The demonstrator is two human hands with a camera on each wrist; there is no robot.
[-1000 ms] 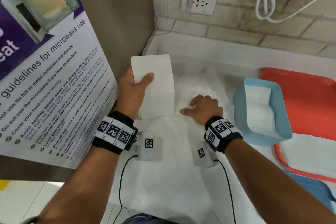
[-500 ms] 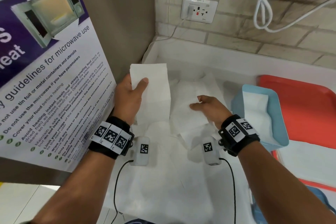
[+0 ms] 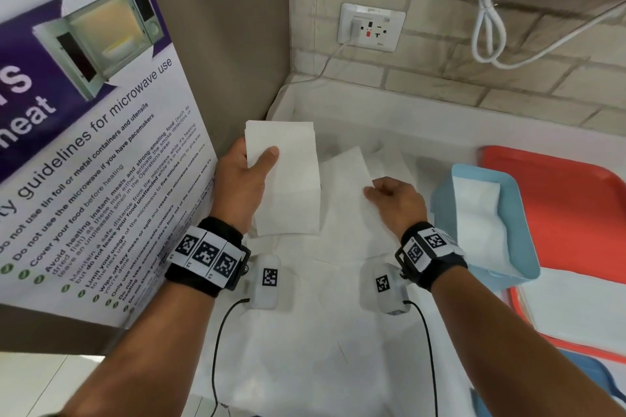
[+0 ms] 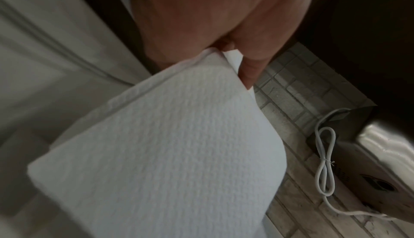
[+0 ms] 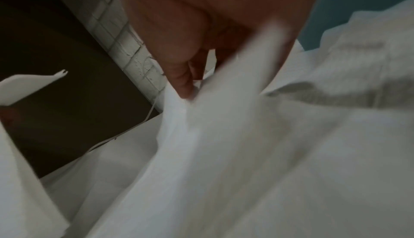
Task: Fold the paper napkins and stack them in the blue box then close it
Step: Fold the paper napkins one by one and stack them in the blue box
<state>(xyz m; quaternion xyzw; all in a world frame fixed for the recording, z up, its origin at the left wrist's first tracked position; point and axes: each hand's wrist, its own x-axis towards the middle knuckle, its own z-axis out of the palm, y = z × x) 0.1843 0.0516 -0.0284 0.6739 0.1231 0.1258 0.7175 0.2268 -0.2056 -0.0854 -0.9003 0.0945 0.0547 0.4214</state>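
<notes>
On the left, our left hand [image 3: 241, 183] grips a folded stack of napkins [image 3: 284, 179]. Beside it, our right hand [image 3: 396, 201] pinches a loose napkin [image 3: 345, 186] off the tabletop. Far right, the blue box [image 3: 523, 244] holds some napkins, still open; folding, stacking and closing remain.

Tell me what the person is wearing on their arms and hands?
The hands are bare. Each wrist has a black band with white squares printed in black checker patterns. A small white box hangs beside each band, trailing a thin black cable.
</notes>
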